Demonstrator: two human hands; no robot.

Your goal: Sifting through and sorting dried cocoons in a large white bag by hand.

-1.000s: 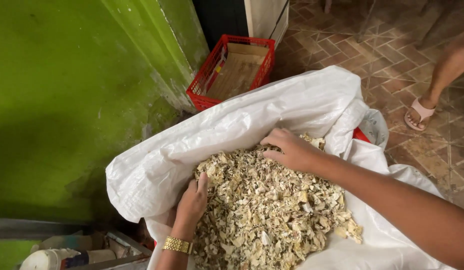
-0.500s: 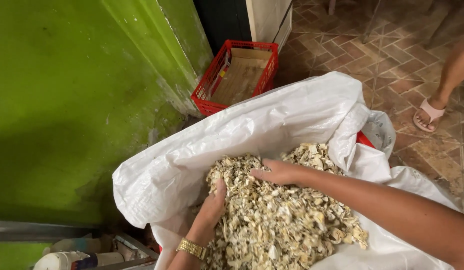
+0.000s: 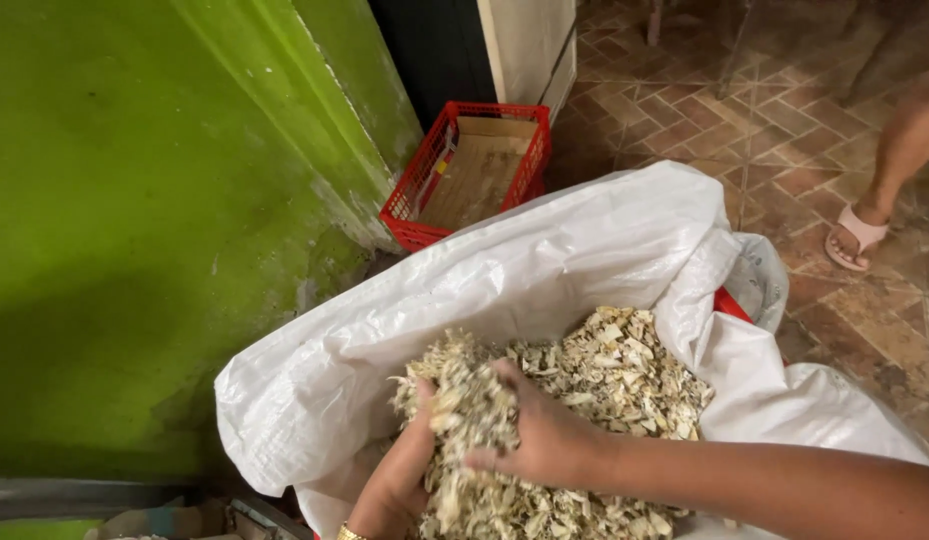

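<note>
1. My left hand [image 3: 399, 480] and right hand [image 3: 544, 440] are cupped together, grasping a heap of pale dried chips [image 3: 474, 410].
2. The heap sits above the chip pile inside the open white sack [image 3: 544, 260].
3. A red crate [image 3: 474, 170] stands beyond the sack, by the green wall [image 3: 134, 250].

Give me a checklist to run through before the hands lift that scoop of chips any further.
1. Both hands cupped round the scoop: left hand and right hand press a heap of chips between them. Ok.
2. Scoop over the sack: ok.
3. Sack mouth open: ok, rim folded back.
4. Chips spilling: cannot tell; some hang loose below the hands.
5. Floor nearby clear: not ok, a person's foot stands close by; red crate behind the sack.
</note>
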